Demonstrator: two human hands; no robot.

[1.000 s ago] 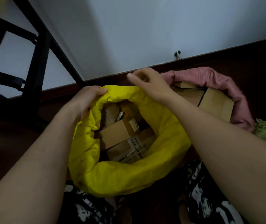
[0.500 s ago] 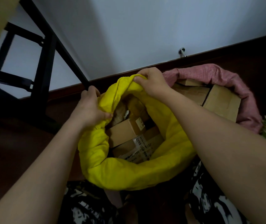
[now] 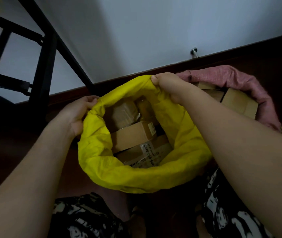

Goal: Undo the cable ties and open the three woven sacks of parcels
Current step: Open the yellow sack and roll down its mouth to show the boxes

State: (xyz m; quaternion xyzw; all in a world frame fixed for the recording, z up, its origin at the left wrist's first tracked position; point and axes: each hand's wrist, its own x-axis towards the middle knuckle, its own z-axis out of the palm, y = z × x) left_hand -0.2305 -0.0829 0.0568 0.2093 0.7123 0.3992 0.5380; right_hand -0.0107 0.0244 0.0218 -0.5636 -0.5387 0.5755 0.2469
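While both hands pinch its rolled rim, left hand [image 3: 75, 115] and right hand [image 3: 169, 86] stretch the yellow sack [image 3: 136, 177] wide, exposing cardboard parcels [image 3: 131, 136].

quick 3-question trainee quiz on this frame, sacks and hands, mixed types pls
1. True or false: both hands grip the rim of the yellow sack.
2. Which sack sits behind the right hand? A) pink sack B) blue C) white
3. Fill in: the yellow sack holds cardboard ____.

Key: 1 true, left hand included; 2 A; 3 boxes.
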